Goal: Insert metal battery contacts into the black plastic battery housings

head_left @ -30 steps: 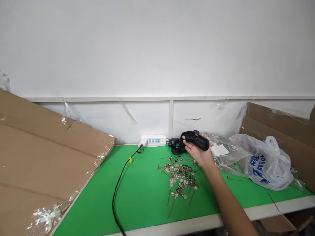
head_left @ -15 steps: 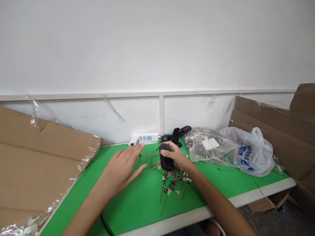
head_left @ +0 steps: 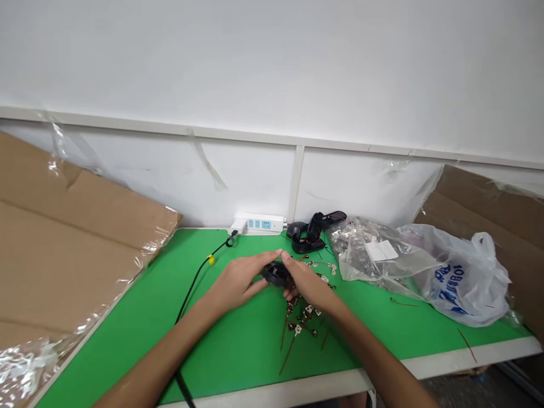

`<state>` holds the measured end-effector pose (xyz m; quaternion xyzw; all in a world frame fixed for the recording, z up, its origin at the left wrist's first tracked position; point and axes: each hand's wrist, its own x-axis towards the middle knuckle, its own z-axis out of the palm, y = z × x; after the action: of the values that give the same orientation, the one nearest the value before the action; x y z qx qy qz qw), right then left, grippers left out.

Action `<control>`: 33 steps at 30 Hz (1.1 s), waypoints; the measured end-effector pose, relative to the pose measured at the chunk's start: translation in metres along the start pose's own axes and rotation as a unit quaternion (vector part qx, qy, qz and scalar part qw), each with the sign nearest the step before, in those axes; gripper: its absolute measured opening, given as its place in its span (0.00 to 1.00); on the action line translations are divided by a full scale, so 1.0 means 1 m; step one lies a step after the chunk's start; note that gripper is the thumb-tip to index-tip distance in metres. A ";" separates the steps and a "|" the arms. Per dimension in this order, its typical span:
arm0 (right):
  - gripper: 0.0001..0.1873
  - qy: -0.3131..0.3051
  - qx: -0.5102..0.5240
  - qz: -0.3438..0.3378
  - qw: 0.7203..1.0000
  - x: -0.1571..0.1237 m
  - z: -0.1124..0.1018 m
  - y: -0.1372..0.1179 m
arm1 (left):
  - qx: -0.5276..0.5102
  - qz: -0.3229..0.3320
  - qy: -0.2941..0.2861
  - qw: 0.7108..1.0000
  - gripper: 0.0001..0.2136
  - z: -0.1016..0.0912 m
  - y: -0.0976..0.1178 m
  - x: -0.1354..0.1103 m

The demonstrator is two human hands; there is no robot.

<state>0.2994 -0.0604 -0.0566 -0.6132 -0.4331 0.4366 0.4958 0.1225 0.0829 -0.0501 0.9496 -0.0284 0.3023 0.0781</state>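
A black plastic handheld device [head_left: 275, 274] sits between my hands above the green mat, mostly hidden by my fingers. My left hand [head_left: 238, 281] reaches it from the left, fingertips on its side. My right hand [head_left: 308, 283] covers it from the right. Just below both hands lies a loose pile of metal terminals with red-brown wires [head_left: 302, 313], partly hidden by my right hand. Several more black plastic pieces [head_left: 306, 238] lie at the back of the mat.
A white power strip [head_left: 259, 224] stands by the wall, its black cable [head_left: 199, 286] running across the green mat [head_left: 127, 326]. To the right lie a clear bag of metal parts [head_left: 365, 252] and a white printed plastic bag [head_left: 461, 277]. Cardboard sheets [head_left: 63, 238] lean at the left.
My left hand has come in and joined my right on the black device. The device has moved from the back of the mat down toward the pile, and the view has shifted.
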 end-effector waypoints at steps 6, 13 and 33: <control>0.38 -0.013 -0.028 -0.005 1.000 -0.003 -0.001 0.001 | -0.078 -0.037 0.011 0.996 0.26 0.014 0.002 -0.014; 0.32 -0.016 -0.024 -0.023 0.999 -0.001 -0.006 0.004 | -0.042 -0.032 0.006 0.999 0.30 0.016 -0.003 -0.020; 0.23 -0.080 0.100 -0.014 0.992 -0.004 -0.006 0.003 | 0.020 0.037 -0.008 0.999 0.28 0.009 0.014 -0.016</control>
<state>0.3047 -0.0664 -0.0579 -0.5173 -0.4344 0.5185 0.5242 0.1130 0.0676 -0.0648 0.9516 -0.0583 0.2980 0.0477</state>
